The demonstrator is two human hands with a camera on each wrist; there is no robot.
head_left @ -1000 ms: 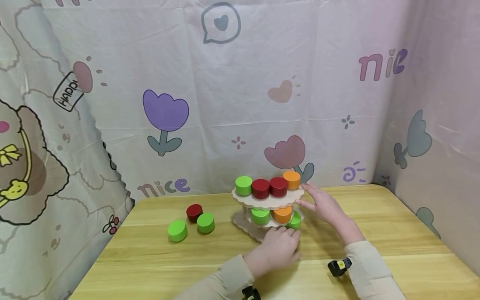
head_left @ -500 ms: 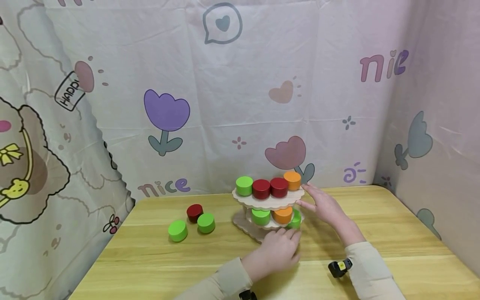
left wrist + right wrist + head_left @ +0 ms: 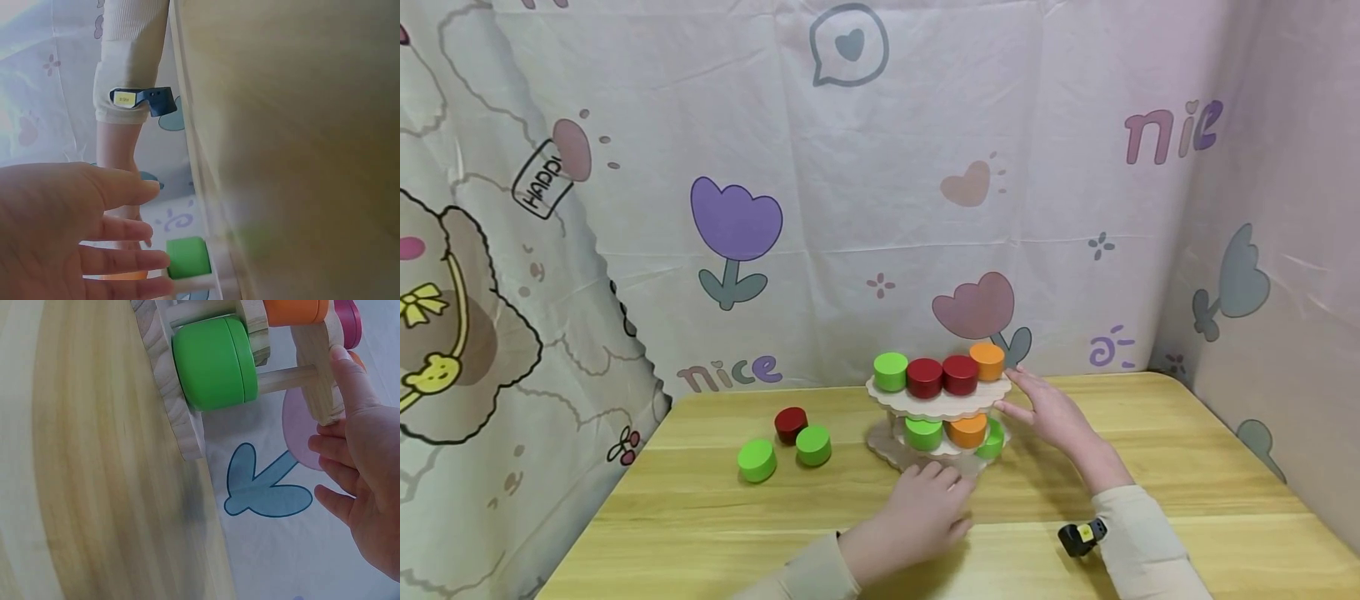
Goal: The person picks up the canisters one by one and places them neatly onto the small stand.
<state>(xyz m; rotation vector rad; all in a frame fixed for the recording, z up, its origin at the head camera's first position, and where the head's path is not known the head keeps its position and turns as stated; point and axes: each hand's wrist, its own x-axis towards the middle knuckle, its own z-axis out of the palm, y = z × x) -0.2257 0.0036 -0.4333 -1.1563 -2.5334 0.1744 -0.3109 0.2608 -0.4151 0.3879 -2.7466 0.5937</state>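
A tiered wooden stand with scalloped shelves stands on the table. Its top shelf bears a green block, two dark red blocks and an orange block. Lower down are another green block, an orange one and, at the right, a green block resting on the base. My left hand hovers before the stand, fingers extended and holding nothing. With thumb and fingertips my right hand touches the top shelf's right rim; the fingers are mostly straight.
Two loose green blocks and a dark red block lie on the wooden table, left of the stand. A printed cloth hangs behind the table and along both sides.
My left hand has drawn away from the green block at the stand's lower right, moving left and toward me. That block remains on the base. My right hand stays at the rim.
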